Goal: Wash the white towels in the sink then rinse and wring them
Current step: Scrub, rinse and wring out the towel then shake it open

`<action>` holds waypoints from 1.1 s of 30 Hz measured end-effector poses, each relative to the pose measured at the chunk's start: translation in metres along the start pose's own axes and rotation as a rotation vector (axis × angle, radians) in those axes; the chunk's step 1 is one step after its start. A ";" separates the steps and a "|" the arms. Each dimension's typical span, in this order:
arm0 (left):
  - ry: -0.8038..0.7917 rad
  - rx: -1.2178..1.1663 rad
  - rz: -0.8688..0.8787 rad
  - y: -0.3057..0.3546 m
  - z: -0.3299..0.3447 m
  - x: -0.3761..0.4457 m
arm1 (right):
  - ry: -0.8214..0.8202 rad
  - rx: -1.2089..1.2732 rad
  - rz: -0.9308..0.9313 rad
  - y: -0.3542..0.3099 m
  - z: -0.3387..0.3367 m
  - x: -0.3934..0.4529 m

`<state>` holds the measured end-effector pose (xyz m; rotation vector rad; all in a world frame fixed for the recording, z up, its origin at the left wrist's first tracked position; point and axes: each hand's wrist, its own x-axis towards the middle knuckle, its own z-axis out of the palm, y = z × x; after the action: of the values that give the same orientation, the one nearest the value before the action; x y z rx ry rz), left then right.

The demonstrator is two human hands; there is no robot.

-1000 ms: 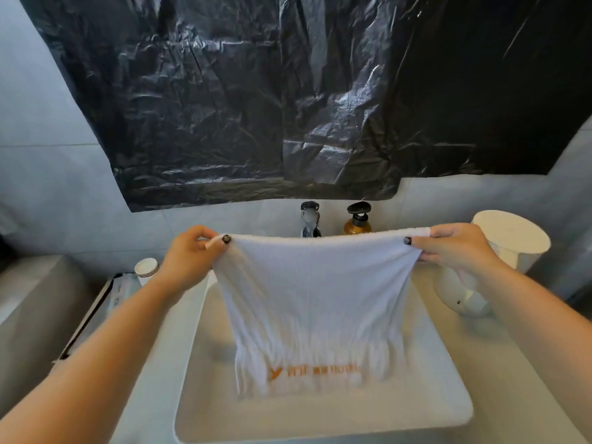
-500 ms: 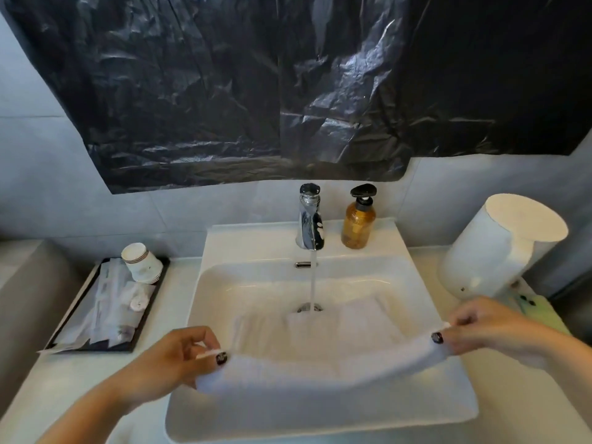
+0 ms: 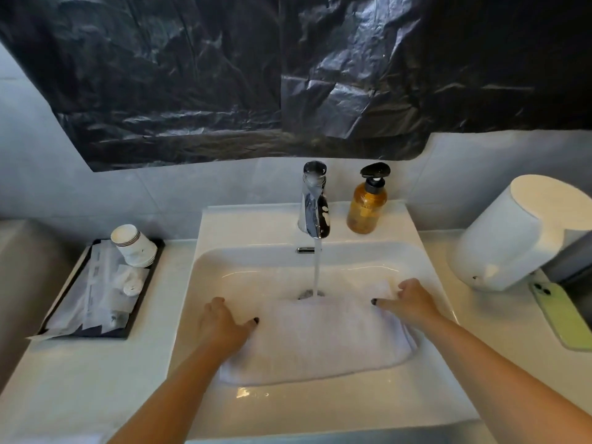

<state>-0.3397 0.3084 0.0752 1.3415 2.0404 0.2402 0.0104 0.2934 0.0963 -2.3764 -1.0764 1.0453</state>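
1. My left hand [image 3: 224, 325] lies on the left end of the folded white terry towel [image 3: 320, 338], its fingers [image 3: 248, 325] gathered fairly close and reaching across the cloth. I cannot tell whether they pinch it or only press it.
2. My right hand [image 3: 413, 302] lies on the towel's right end, thumb stretched out flat toward the middle. The other fingers curl over the far corner; I cannot tell whether they grip it.
3. The towel lies flat in the bottom of the white rectangular ceramic sink [image 3: 320, 415], folded into a thick oblong that spans most of the basin. Its far edge sits just beside the drain.
4. A thin stream of water [image 3: 317, 270] runs from the chrome tap [image 3: 314, 203] and lands at the towel's far edge.
5. An amber pump bottle with a black top [image 3: 368, 203] stands on the sink's back ledge, just right of the tap.
6. On the white counter [image 3: 80, 379] to the left, a black tray [image 3: 96, 296] holds wrapped toiletries and a stack of paper cups [image 3: 133, 245].
7. To the right stand a white cylindrical container [image 3: 519, 232] and a green phone [image 3: 563, 315] lying face down.
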 end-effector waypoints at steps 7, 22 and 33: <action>-0.225 -0.486 -0.180 0.017 -0.009 -0.030 | -0.064 -0.017 0.046 -0.002 0.022 -0.008; -0.642 -1.352 -0.139 0.075 0.012 -0.073 | -0.162 0.526 -0.274 -0.085 0.050 -0.119; -0.640 -1.401 -0.171 0.091 0.007 -0.065 | -0.655 0.981 0.202 -0.048 0.032 -0.068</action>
<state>-0.2512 0.2916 0.1431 0.2593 0.9510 0.8282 -0.0674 0.2744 0.1344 -1.3743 -0.2933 1.9254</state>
